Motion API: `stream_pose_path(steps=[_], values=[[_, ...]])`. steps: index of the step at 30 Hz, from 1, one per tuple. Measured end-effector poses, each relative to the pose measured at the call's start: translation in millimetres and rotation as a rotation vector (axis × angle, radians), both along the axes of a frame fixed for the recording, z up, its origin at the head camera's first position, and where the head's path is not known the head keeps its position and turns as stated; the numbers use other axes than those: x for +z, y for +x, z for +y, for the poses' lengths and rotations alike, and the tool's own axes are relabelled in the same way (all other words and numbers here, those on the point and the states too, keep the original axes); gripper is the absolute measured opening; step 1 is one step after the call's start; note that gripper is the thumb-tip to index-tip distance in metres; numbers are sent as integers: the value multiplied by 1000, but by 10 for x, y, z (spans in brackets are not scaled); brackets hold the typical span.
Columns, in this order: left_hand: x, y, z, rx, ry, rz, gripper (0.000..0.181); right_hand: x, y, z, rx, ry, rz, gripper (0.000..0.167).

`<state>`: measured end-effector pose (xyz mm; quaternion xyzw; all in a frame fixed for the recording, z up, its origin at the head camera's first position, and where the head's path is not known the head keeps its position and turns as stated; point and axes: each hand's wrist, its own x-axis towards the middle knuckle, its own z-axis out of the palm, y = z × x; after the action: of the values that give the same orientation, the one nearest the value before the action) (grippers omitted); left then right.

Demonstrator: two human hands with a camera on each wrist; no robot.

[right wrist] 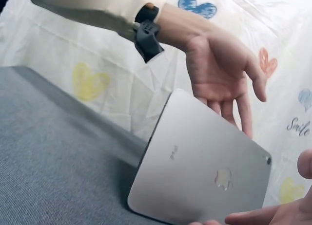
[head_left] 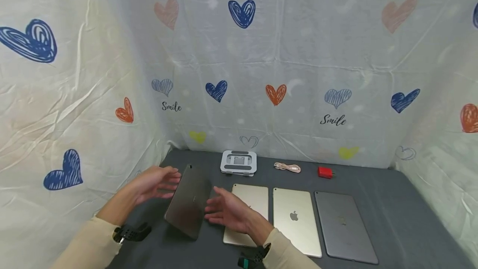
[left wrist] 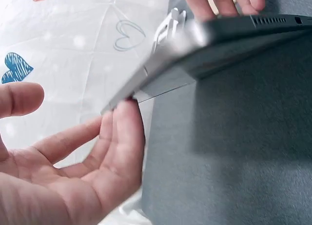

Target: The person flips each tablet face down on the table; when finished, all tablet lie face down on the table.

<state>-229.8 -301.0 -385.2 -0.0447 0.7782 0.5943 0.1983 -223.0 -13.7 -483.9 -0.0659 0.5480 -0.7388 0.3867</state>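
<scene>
A grey iPad (head_left: 189, 204) with an apple logo (right wrist: 223, 178) on its back is tilted up on edge at the left of the table, between both hands. My left hand (head_left: 158, 184) is at its left side. In the left wrist view the fingertips (left wrist: 127, 113) touch the iPad's edge, with the thumb held apart. On the other side is my right hand (head_left: 231, 213), palm toward the iPad and thumb raised. Its fingers (right wrist: 253, 218) lie along the lower edge in the right wrist view; how firmly they touch is unclear.
Two gold iPads (head_left: 295, 223) and another grey tablet (head_left: 345, 229) lie in a row to the right, the nearer gold one partly behind my right hand. Farther back are a folded white-and-grey stand (head_left: 239, 171), a coiled cable (head_left: 286, 167) and a red charger plug (head_left: 325, 172). Heart-printed cloth (head_left: 276, 45) surrounds the table.
</scene>
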Motion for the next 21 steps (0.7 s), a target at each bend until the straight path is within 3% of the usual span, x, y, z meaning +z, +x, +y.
stream_pose_path(steps=[6, 14, 21], values=[[-102, 41, -60, 21, -10, -8, 54, -75, 18, 45, -8, 11, -7, 86], [-377, 31, -94, 72, 42, -62, 55, -93, 81, 134, -13, -31, -8, 89], [-573, -16, 10, 139, 65, -104, 53, -101, 126, 251, -50, -48, -15, 93]])
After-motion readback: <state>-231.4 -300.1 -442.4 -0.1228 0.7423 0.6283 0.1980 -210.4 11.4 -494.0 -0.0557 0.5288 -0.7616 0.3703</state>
